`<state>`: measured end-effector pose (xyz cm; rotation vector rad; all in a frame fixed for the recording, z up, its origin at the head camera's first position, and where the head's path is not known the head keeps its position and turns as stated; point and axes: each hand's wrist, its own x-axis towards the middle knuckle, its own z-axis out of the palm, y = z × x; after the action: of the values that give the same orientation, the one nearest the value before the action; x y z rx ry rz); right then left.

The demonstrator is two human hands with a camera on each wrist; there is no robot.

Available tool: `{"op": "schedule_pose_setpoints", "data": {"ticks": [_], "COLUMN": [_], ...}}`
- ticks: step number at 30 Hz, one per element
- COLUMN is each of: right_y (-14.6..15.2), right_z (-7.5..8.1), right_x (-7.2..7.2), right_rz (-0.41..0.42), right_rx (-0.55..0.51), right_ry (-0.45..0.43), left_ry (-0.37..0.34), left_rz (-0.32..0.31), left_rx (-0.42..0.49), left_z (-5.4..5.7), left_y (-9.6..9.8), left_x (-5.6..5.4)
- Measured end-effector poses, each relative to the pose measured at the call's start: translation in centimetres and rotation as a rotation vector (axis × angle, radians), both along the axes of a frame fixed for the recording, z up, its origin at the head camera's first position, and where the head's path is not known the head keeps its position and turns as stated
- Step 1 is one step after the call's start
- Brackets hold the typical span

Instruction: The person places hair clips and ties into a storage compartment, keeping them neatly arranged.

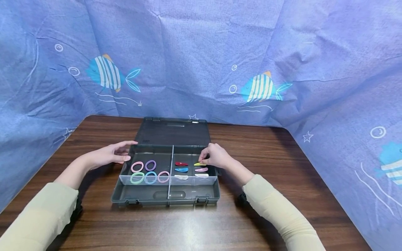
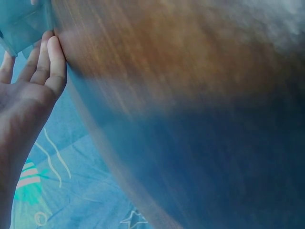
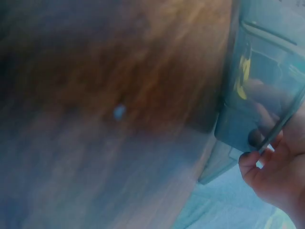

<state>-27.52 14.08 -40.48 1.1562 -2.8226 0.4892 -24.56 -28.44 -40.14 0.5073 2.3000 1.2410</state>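
A grey see-through organizer box [image 1: 147,201] lies on the table with its lid folded back. My left hand [image 1: 110,153] is at the box's left side, thumb and fingers spread along the wall; in the left wrist view its fingertips touch the box's edge. Over the right compartment, my right hand [image 1: 218,156] pinches a yellow hair clip [image 1: 198,164] with its fingertips, which partly cover it. Red [image 1: 181,164], blue [image 1: 181,170], pink [image 1: 201,169] and white [image 1: 181,177] hair clips lie nearby in two columns. Several pastel hair ties [image 1: 137,166] occupy the left compartment.
The box's lid [image 1: 176,132] lies flat behind it. Light dividers [image 1: 172,157] split the box, with front compartments [image 1: 139,191] towards me. A wooden table [image 1: 267,157] surrounds it, backed by a blue fish-print cloth [image 1: 194,52].
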Motion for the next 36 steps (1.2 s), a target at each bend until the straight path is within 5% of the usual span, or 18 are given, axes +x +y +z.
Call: {"op": "schedule_pose_setpoints", "data": {"ticks": [11,25,31,36], "right_y": [-0.6,0.4,1.6,3.2], "right_z": [0.0,0.8,2.2,3.7], "right_x": [0.8,0.2,0.7,1.3], "right_rz": [-0.123,0.003,0.004,0.003], "right_rx": [0.047,-0.072,-0.125,-0.183], "right_ry": [0.037,-0.075,-0.145,-0.121], "left_ry": [0.002,-0.001,-0.002,0.027], "left_rz": [0.005,0.006,0.003,0.008], "left_rx": [-0.002,0.012,0.007,-0.047], "left_z": [-0.2,-0.3,-0.2,0.2], "left_y": [-0.2,-0.1,-0.3,-0.4], "left_x": [0.1,0.1,0.0,-0.1]}}
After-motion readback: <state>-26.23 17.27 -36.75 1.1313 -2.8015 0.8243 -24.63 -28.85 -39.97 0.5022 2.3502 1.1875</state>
